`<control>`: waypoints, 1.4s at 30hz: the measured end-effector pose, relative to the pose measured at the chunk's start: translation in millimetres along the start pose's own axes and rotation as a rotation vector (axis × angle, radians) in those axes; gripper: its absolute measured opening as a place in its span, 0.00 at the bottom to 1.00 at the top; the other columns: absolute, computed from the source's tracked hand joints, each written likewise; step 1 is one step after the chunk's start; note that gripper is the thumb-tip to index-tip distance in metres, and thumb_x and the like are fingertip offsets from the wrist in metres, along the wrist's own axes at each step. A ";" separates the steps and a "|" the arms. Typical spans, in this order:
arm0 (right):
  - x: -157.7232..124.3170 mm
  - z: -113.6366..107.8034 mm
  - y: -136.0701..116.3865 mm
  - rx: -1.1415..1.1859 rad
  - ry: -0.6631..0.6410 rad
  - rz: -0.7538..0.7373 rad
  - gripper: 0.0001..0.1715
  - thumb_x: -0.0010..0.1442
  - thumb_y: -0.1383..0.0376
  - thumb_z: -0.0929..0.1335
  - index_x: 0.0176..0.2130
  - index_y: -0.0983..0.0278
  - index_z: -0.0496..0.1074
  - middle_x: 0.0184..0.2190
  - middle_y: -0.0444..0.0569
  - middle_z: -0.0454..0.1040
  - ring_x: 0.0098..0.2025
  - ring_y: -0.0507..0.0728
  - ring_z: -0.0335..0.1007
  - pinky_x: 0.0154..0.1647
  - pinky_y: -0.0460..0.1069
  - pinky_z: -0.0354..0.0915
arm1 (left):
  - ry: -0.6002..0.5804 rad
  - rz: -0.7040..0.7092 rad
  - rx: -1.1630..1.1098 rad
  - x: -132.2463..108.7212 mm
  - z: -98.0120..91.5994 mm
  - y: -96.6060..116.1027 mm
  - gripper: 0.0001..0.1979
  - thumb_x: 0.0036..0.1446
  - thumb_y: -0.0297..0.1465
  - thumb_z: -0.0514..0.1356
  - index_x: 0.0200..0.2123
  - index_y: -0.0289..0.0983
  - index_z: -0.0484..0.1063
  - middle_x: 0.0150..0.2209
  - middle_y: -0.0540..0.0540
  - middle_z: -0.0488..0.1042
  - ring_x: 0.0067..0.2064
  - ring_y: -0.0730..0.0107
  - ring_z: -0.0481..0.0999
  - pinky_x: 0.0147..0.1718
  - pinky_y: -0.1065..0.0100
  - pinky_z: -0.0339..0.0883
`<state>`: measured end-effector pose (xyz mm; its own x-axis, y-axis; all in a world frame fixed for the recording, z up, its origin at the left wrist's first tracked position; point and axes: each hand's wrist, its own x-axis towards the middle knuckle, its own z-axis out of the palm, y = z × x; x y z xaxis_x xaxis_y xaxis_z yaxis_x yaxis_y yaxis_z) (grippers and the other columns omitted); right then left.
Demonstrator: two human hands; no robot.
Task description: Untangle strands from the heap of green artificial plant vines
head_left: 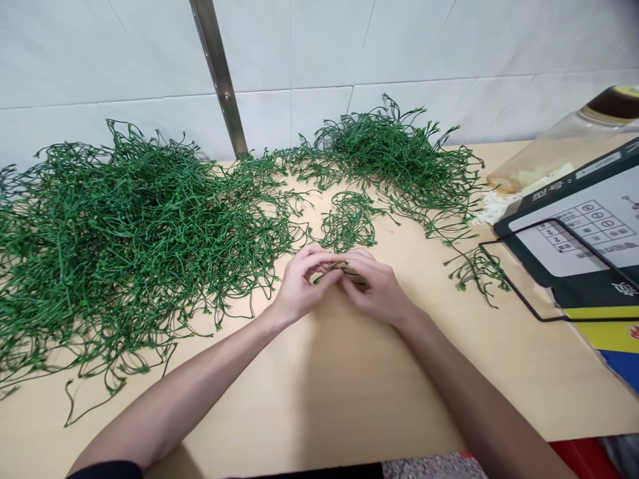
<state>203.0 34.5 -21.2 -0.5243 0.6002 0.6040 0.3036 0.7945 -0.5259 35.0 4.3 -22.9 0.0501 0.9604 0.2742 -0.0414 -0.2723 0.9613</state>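
Against a tiled wall [150,53], green strands [150,206] are heaped on the table [374,386], presumably for easy reach. 1 thin piece [344,266] is pinched between the left hand [301,283] and right hand [374,283], held together, apparently for control.

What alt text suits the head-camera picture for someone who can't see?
A person's left hand and right hand hold thin green strands over a pale tabletop. Beside and beyond lie tangled green heaps, the biggest at left; a clear bottle and printed box sit far right.
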 end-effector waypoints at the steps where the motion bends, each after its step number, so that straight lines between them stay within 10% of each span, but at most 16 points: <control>1: -0.3 0.2 0.6 -0.007 0.004 -0.006 0.12 0.64 0.71 0.64 0.45 0.59 0.73 0.41 0.53 0.79 0.42 0.59 0.73 0.42 0.56 0.72 | -0.007 0.015 0.001 -0.2 -0.2 -0.1 0.08 0.54 0.31 0.66 0.38 0.38 0.79 0.38 0.45 0.69 0.39 0.72 0.71 0.39 0.70 0.71; 27: 2.4 -3.0 -1.7 -0.028 -0.011 -0.022 0.09 0.66 0.70 0.63 0.43 0.59 0.70 0.34 0.50 0.77 0.36 0.58 0.69 0.37 0.54 0.68 | 0.254 -0.244 -0.241 2.6 6.5 14.6 0.17 0.38 0.35 0.75 0.21 0.34 0.71 0.23 0.50 0.77 0.23 0.75 0.75 0.27 0.70 0.71; 35: 0.8 0.0 -2.2 0.000 -0.029 -0.018 0.08 0.67 0.71 0.62 0.41 0.60 0.68 0.32 0.49 0.75 0.34 0.56 0.66 0.37 0.53 0.65 | 0.283 -0.278 -0.247 1.1 5.5 14.9 0.27 0.45 0.37 0.72 0.36 0.42 0.54 0.17 0.59 0.73 0.16 0.79 0.68 0.18 0.78 0.62; 42: 1.3 -1.3 -4.3 0.073 -0.017 0.048 0.06 0.67 0.70 0.63 0.39 0.60 0.69 0.32 0.48 0.75 0.34 0.56 0.66 0.37 0.52 0.65 | 0.268 -0.233 -0.226 0.6 3.9 15.2 0.22 0.51 0.38 0.69 0.44 0.40 0.63 0.17 0.58 0.72 0.18 0.79 0.69 0.19 0.78 0.62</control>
<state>202.0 32.0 -17.4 -0.5246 0.6350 0.5671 0.2703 0.7559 -0.5963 38.2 0.6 -8.1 -0.1762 0.9843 0.0053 -0.2793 -0.0552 0.9586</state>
